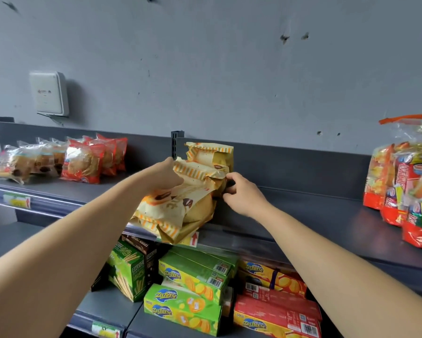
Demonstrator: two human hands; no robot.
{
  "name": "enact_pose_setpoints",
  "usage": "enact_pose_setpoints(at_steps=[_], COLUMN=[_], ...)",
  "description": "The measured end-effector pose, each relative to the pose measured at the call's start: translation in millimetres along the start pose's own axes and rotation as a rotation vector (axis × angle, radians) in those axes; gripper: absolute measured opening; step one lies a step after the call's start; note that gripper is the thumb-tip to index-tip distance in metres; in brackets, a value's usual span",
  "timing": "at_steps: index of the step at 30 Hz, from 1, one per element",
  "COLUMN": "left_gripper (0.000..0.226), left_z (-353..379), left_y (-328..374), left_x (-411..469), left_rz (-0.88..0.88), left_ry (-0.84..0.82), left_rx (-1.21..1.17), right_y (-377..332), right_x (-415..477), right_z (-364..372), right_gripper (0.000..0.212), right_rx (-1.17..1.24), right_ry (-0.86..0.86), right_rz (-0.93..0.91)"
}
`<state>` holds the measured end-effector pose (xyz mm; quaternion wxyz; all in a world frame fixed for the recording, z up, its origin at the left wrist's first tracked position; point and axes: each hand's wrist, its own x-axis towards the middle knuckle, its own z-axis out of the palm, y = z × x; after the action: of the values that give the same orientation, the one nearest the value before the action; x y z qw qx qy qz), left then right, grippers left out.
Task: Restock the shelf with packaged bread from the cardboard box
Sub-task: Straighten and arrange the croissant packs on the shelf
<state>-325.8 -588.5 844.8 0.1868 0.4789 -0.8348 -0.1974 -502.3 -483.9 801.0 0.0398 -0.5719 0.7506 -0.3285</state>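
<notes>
Several cream-and-orange striped bread packs (178,206) lie in a leaning row on the grey top shelf (314,215), the front one hanging over the shelf lip. My left hand (164,176) rests on top of the row, fingers pressed on a pack. My right hand (241,193) pinches the right edge of a pack in the middle of the row. One more pack (210,153) stands upright at the back against the shelf's rear panel. The cardboard box is out of view.
Clear-wrapped buns (24,162) and red-wrapped buns (90,159) sit on the shelf's left. Big bags of mixed snacks (405,184) stand at the right. Green, yellow and red biscuit boxes (188,284) fill the shelf below. A white box (49,92) hangs on the wall.
</notes>
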Motion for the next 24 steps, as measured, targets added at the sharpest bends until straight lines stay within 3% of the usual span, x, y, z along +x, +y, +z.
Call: enact_pose_setpoints(at_steps=[2,7,11,16,24], left_gripper=[0.066,0.025,0.032,0.057,0.045], left_z=[-0.6,-7.7,-14.1,-21.9,-2.7], left_y=[0.3,-1.0,5.9,7.9,-3.4], left_x=[8.9,30.5,44.6,68.9,121.7], left_rz=[-0.05,-0.072,-0.1,-0.002,0.118], left_ry=[-0.025,-0.027,0.012,0.069,0.127], left_rx=[-0.027,-0.092,-0.246,-0.371,-0.459], right_y=[4.2,13.7,16.2,16.3,24.7], right_x=[9.0,32.4,48.4,69.0,107.1], right_z=[1.5,5.3,1.6,-3.3,6.0], right_gripper=[0.069,0.068,0.06,0.063,0.06], right_rx=[-0.02,-0.08,0.005,0.16,0.252], right_ry=[-0.033,0.005,0.078,0.157,0.209], right_rz=[0.009,-0.063,-0.096,-0.059,0.074])
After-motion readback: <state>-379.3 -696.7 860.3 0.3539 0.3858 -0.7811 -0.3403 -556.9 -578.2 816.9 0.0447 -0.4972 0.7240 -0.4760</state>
